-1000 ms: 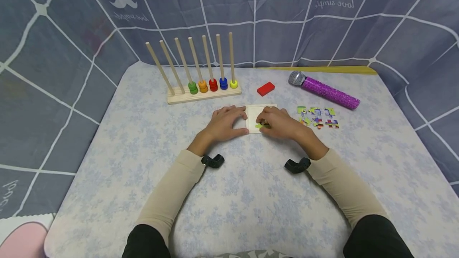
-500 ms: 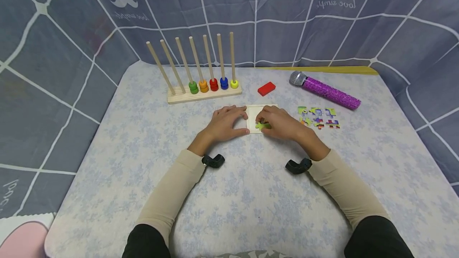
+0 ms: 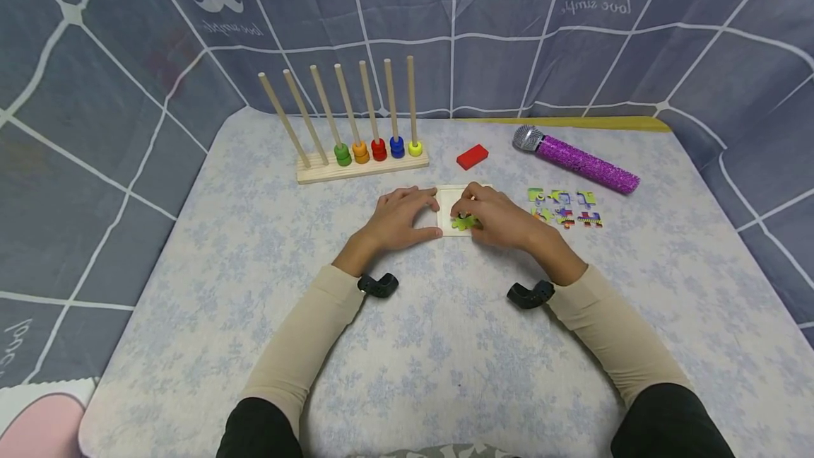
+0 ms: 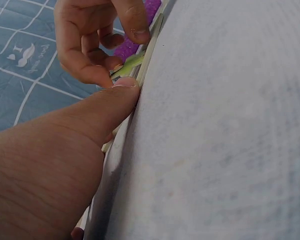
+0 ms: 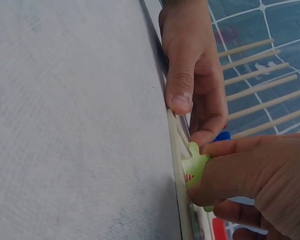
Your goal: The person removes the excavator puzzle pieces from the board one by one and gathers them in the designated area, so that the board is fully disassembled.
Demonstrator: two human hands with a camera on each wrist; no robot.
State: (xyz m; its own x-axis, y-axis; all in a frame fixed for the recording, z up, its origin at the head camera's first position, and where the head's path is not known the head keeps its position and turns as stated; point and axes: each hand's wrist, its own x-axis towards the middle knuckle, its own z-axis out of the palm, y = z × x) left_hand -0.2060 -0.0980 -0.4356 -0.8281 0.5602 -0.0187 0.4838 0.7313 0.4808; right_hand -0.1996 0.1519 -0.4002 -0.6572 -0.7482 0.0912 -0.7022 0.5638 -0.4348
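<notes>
A small light wooden puzzle tray (image 3: pixel 450 198) with a raised rim lies mid-table. My left hand (image 3: pixel 399 219) rests at its left side, the thumb at the near corner and the forefinger toward the far corner. My right hand (image 3: pixel 499 218) is over the tray's right part and pinches a green jigsaw piece (image 5: pixel 195 162) between thumb and fingers. In the left wrist view the piece (image 4: pixel 128 65) is tilted close over the tray, near the left thumb. My right fingers hide part of it.
Several loose jigsaw pieces (image 3: pixel 564 216) lie in two rows right of the tray. Behind them is a purple glitter microphone (image 3: pixel 586 165). A red block (image 3: pixel 473 157) lies beyond the tray. A wooden peg stand with coloured rings (image 3: pixel 362 172) stands at back left.
The jigsaw piece has turned a little in my right fingers and more of its green face shows. My right fingers have shifted slightly; the left hand stays in place.
</notes>
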